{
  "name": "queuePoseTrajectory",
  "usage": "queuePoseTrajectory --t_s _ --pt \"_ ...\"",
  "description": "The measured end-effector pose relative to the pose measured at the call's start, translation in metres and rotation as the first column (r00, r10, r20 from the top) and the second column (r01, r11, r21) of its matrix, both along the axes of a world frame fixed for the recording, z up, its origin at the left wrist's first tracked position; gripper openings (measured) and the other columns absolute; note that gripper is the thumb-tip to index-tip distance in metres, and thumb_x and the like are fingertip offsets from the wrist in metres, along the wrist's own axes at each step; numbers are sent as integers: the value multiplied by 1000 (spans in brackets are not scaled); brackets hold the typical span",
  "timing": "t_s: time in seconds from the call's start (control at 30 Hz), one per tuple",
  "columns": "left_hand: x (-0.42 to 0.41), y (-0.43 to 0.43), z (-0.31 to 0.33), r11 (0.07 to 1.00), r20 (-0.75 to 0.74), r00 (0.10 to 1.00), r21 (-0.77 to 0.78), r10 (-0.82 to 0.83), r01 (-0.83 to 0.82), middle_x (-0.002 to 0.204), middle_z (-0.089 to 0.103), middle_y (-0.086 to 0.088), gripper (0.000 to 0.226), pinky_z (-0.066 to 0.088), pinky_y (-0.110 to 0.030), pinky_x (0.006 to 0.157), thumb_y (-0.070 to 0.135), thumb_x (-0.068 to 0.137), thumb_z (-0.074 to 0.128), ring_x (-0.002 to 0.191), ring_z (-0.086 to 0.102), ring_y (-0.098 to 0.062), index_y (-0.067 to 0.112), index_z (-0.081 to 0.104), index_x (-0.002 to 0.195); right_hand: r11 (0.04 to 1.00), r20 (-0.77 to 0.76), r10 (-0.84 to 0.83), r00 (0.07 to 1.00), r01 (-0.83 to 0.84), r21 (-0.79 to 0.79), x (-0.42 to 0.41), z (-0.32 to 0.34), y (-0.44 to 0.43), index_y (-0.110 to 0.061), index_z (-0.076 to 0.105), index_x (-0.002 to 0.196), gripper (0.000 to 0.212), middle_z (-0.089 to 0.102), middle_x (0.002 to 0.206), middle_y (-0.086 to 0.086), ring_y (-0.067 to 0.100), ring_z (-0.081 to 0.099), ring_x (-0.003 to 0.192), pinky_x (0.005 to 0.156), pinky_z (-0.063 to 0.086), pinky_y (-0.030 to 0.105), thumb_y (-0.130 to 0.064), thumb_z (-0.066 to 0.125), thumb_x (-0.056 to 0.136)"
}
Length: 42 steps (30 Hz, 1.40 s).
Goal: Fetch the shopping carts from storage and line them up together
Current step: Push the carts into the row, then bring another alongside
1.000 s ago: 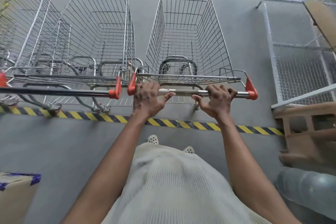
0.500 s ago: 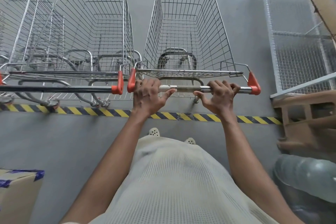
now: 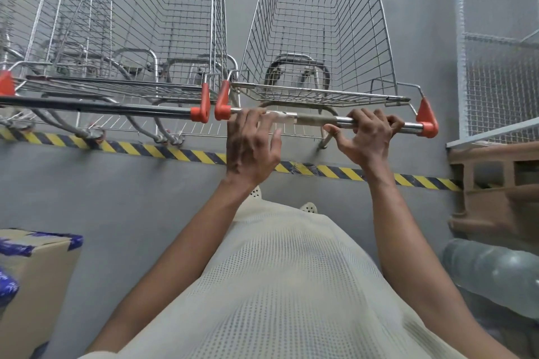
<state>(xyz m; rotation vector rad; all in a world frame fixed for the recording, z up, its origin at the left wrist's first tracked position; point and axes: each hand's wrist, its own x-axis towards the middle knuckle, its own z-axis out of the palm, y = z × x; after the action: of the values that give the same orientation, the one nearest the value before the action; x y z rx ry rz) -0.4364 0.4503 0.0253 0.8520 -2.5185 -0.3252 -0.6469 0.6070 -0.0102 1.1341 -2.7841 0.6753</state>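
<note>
**Both hands on the cart handle**

Your right hand is curled over the handle, thumb sticking out below. Your left hand lies across the same bar; you cannot tell whether its fingers wrap round it. The cart is bare silver wire with orange end caps, and it stands just beside the next cart, handles nearly touching. Under both runs grey floor crossed by yellow-and-black tape. A mesh rack stands at right and a cardboard box at lower left.
</note>
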Motion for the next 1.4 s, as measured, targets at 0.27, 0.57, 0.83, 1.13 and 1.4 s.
queuePoseTrajectory --t_s 0.27,0.57,0.83,1.13,1.4 --pt "-15 -28 -40 997 99 994 -58 -50 56 110 63 -8 28 41 -42 97 10 95 55 101 58 -29 19 64 121 999 11 -10 1000 10 38 2 0 -1 -24 60 80 53 54 80 -13 24 55 90 89 20 41 -76 64 81" --pt "-2 -30 -33 998 54 997 -37 -56 58 113 64 -14 29 41 -44 96 15 97 48 102 58 -32 16 66 119 999 -51 -19 999 21 31 16 1 1 -26 54 77 58 50 76 -13 22 54 86 87 21 39 -83 56 81" --pt "7 -28 -30 998 41 998 -24 -49 50 106 66 -13 40 43 -44 93 20 99 35 97 61 -32 16 70 118 1000 -21 -5 1000 5 6 26 2 3 -25 58 79 59 44 79 -18 21 53 87 87 21 40 -84 55 81" --pt "5 -34 -32 998 80 996 -34 -50 53 107 65 -12 36 42 -44 93 19 97 37 98 58 -31 18 68 117 1000 -42 -6 999 6 -14 24 3 -1 -27 53 76 56 55 77 -12 20 54 85 86 21 39 -83 56 80" --pt "4 -40 -36 998 89 994 -27 -55 58 109 64 -9 35 41 -42 94 21 99 39 99 57 -30 21 67 118 1000 -55 -8 998 8 5 22 3 -4 -26 53 77 55 47 76 -16 23 56 87 83 20 39 -80 62 80"
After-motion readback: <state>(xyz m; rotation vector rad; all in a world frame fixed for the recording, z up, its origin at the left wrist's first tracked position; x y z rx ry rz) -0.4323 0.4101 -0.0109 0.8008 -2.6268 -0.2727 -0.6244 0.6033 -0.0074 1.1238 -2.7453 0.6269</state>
